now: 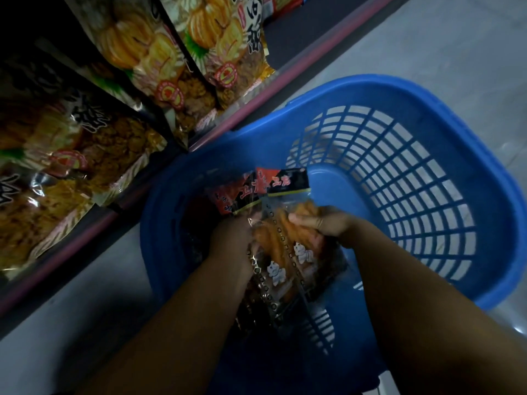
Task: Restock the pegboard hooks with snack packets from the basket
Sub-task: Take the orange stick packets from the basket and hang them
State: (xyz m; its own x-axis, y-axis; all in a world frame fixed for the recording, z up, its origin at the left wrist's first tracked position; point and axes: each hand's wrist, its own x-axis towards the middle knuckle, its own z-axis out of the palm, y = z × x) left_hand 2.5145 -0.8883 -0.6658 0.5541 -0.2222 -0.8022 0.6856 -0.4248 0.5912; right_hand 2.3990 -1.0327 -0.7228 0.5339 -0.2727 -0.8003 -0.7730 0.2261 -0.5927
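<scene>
two bare forearms, no sleeves, no gloves

Snack packets lie in the basket, right of the shelf bags

Clear snack packets of orange sticks, black-red headers, bunched inside the blue slotted basket.

Dim, soft-focus wide-angle view, glare on hanging packets, deep shadow upper left, bowed edges.
</scene>
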